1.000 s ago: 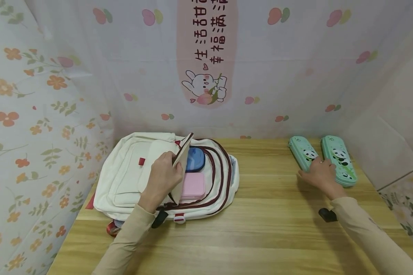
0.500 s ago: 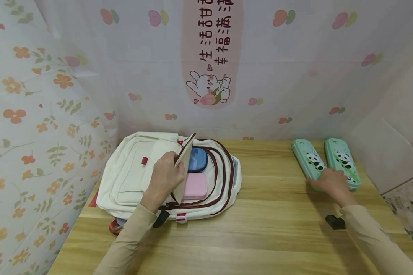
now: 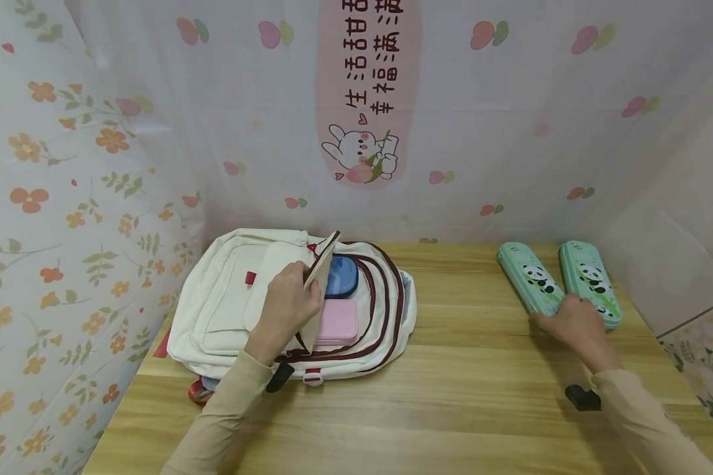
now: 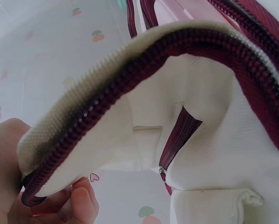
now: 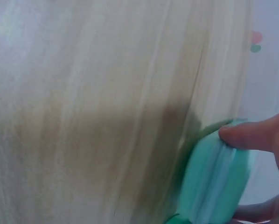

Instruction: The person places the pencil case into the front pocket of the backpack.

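On the left of the table lies a white backpack (image 3: 226, 290) with dark red zips. My left hand (image 3: 288, 300) grips the zip-edged front flap (image 3: 322, 264) and holds it raised; the left wrist view shows thumb and fingers around that flap's edge (image 4: 83, 112). Inside the opened compartment rest a blue case (image 3: 341, 277) and a pink box (image 3: 337, 320). At the right, my right hand (image 3: 579, 330) pinches the near end of a mint-green panda pencil case (image 3: 531, 277). Its thumb presses one side of the case (image 5: 214, 172) in the right wrist view.
A second mint-green panda pencil case (image 3: 588, 277) lies just right of the first. Wooden table (image 3: 440, 396) stretches between backpack and cases. Patterned cloth (image 3: 475, 132) hangs behind and at both sides.
My right hand has moved toward the near end of the left pencil case and pinches it there. That case's far end has turned slightly left. The left hand keeps holding the flap.
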Available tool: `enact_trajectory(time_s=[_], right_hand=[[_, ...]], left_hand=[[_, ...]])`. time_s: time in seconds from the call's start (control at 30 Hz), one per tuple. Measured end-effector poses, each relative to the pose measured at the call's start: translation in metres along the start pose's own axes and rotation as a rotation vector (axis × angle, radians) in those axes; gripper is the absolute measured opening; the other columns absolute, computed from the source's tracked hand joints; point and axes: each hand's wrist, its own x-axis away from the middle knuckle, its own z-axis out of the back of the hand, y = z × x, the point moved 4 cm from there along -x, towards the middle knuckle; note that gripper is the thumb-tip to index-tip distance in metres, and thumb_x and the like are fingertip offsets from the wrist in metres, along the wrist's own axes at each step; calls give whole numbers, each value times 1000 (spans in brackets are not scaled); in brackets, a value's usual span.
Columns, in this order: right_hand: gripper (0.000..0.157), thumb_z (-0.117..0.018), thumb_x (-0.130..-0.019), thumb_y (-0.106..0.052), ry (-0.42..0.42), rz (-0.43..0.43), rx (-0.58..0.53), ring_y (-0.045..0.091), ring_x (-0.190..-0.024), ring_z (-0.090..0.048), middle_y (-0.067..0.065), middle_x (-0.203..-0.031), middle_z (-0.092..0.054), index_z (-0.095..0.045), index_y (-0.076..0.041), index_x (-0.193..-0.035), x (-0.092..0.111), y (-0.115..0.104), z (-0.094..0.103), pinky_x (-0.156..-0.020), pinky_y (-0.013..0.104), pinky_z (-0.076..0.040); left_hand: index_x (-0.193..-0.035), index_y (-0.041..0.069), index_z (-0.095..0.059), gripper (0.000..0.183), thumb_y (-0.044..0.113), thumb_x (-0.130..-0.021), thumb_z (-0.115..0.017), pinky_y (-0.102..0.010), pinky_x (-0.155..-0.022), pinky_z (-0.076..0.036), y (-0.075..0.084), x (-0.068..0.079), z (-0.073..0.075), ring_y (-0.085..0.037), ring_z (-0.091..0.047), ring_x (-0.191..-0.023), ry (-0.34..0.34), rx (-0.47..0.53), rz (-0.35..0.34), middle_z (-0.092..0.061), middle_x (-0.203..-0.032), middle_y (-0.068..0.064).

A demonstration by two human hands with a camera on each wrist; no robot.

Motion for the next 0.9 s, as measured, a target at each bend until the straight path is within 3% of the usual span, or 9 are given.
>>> enact_trajectory(time_s=[0.1, 0.23, 0.4, 0.63, 0.9], right_hand=[[52, -75, -76, -32, 115, 14, -8, 45, -70, -54, 38, -82, -52, -51, 14, -82, 1, -1, 0, -55, 50, -41], [48, -76, -74, -28, 190, 30, -26, 47, -68, -53, 36, -80, -52, -50, 12, -79, 2, -5, 1, -54, 51, -39], [58, -79, -76, -30, 199, 57, -51, 50, -74, -54, 39, -87, -54, -53, 20, -92, 4, -17, 7, -57, 54, -39], [80, -79, -78, -27, 200, 112, -57, 59, -95, -53, 46, -107, -53, -46, 28, -125, 10, -44, 9, -71, 65, -43], [77, -84, -74, -23, 238, 214, -76, 52, -90, -57, 40, -105, -56, -49, 23, -124, 22, -87, 14, -71, 62, -45]], left_hand=[[-87, -7, -63, 12, 3, -80, -67, -47, -62, -53, -1, 0, 0, -32, -60, -66, -3, 0, 0, -62, -75, -16], [-87, -7, -63, 12, 2, -80, -66, -47, -62, -53, -2, 1, 0, -31, -59, -65, 0, -2, -3, -62, -75, -16], [-86, -7, -63, 11, 2, -81, -66, -47, -61, -53, -3, 1, 0, -31, -59, -64, 10, -4, -8, -62, -74, -16], [-87, -7, -63, 12, 3, -81, -67, -47, -60, -53, -3, 2, 1, -31, -60, -65, 5, -12, -14, -62, -74, -17], [-88, -7, -63, 13, 3, -82, -67, -47, -61, -53, -3, 1, 1, -32, -60, -65, 6, -14, -18, -62, -75, -17]])
